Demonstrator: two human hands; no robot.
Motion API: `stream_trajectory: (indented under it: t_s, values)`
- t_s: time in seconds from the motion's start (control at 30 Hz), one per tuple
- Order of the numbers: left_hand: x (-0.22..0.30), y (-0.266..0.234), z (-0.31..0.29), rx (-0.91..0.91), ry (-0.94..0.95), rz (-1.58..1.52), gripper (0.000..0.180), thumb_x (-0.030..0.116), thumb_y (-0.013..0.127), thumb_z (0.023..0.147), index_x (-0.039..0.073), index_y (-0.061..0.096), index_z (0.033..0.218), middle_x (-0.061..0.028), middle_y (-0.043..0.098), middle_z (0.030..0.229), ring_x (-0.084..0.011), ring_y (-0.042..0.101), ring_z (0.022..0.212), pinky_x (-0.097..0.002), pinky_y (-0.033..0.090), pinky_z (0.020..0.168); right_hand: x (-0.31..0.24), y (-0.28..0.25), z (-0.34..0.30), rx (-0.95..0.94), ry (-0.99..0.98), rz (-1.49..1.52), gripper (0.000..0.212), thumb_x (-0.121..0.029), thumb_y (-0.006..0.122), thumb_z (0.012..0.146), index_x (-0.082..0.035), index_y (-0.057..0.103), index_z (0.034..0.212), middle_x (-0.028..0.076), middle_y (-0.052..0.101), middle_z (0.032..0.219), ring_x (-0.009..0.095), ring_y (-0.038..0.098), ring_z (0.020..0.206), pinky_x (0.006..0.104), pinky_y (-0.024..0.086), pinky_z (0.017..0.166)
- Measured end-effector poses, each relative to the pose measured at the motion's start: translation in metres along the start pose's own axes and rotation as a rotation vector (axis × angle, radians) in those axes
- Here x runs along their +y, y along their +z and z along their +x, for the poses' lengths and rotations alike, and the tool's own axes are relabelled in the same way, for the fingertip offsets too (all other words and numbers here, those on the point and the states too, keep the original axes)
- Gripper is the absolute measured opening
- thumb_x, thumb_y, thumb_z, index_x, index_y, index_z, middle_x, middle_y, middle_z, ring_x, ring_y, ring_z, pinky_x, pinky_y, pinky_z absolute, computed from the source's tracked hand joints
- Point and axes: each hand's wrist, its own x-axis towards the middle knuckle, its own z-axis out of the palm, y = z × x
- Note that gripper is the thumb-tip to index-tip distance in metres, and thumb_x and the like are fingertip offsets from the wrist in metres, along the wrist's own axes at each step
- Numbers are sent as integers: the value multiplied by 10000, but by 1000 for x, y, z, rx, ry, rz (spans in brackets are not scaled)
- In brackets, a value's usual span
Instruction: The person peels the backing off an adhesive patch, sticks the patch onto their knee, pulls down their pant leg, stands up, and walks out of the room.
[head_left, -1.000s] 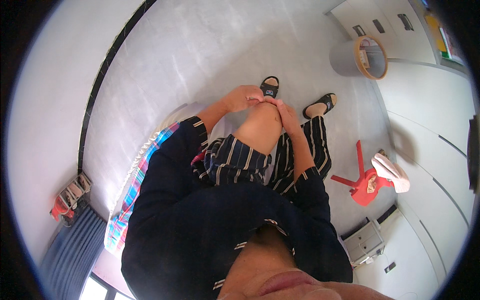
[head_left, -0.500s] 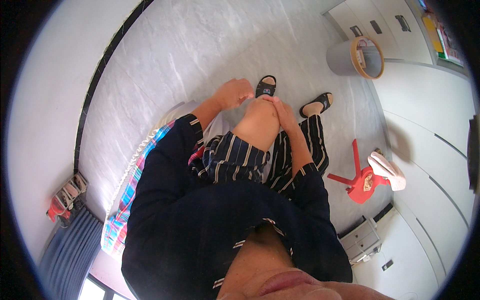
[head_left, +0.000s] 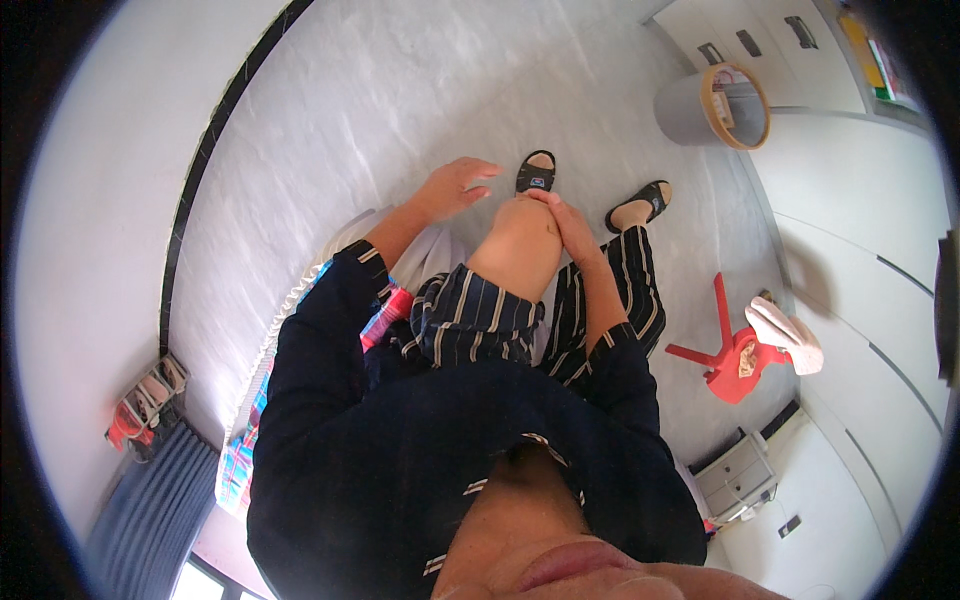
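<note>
My left hand point(head_left: 458, 189) hovers in the air left of my bare left knee point(head_left: 520, 238), with its fingers stretched out and the thumb apart; nothing shows in it. Against the right side of that knee lies my right hand point(head_left: 568, 222), fingers extended over the kneecap and touching the skin. The striped trouser leg point(head_left: 478, 315) is rolled up above the knee, while the other trouser leg point(head_left: 632, 285) hangs down. Black sandals point(head_left: 536, 172) are on both feet. A small dark mark shows on the knee near my right fingers.
I sit on a bed edge with a plaid cover point(head_left: 240, 455). To the right a red chair point(head_left: 738, 362) stands with a pale cloth point(head_left: 785, 335) over it. A grey bin point(head_left: 690, 110) with a tan rim stands by white cabinets point(head_left: 850, 190). A blue curtain point(head_left: 155, 500) hangs lower left.
My left hand has opened from a curled shape, its thumb now apart from the fingers, and shifted slightly left. My right hand stays on the knee. The view has shifted a little.
</note>
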Motion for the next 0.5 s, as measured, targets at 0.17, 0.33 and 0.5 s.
stream_trajectory:
  t_s: [0.17, 0.33, 0.5]
  values:
    - [8, 13, 18, -49, 323, 169, 336, 45, 575, 732, 116, 543, 1059, -98, 554, 1012, -266, 535, 929, -336, 438, 788, -4, 12, -11, 179, -107, -25, 465, -405, 389, 882, -11, 559, 1062, 76, 573, 1028, 144, 509, 961, 264, 376, 850]
    - [8, 18, 34, -162, 414, 271, 204, 19, 570, 698, 112, 546, 878, -35, 564, 863, -234, 527, 863, -361, 420, 727, 17, 13, -5, 251, -192, 124, 433, -375, 387, 888, -11, 593, 1002, 64, 600, 933, 138, 534, 882, 265, 402, 803]
    - [17, 14, 56, -158, 510, 555, 148, 74, 575, 678, 159, 540, 795, 27, 556, 807, -171, 517, 861, -332, 387, 721, 14, 16, -10, 231, -172, 115, 484, -360, 330, 916, 41, 527, 1102, 98, 559, 1055, 153, 513, 965, 262, 381, 857]
